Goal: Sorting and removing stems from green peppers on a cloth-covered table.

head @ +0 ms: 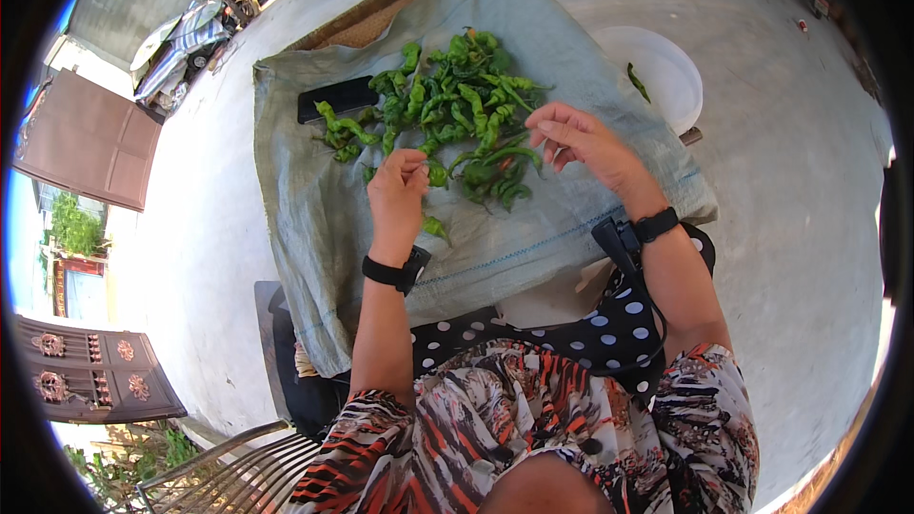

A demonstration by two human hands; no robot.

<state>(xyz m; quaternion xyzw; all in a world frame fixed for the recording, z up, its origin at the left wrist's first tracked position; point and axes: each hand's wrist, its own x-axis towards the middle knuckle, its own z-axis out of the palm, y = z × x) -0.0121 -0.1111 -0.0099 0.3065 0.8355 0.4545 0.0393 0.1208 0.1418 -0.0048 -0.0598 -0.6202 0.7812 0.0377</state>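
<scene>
My left hand [398, 193] has its thumb and fingers pinched together at one end of a green pepper [438, 174], at the near side of the pile. To the right, my right hand [580, 144] hovers beside the heap with its fingers curved and apart, and nothing shows in them. The heap of wrinkled green peppers [457, 103] lies on a grey-green woven sack [571, 185]. A few reddish bits show among the nearer ones. Another green piece [435, 228] rests on the sack below my left hand.
A black smartphone [335, 98] lies on the sack, left of the peppers. On the concrete floor [778, 178] to the right stands a white basin [678, 75] with a dark green pepper [638, 82] in it. A slatted chair [228, 471] is at lower left.
</scene>
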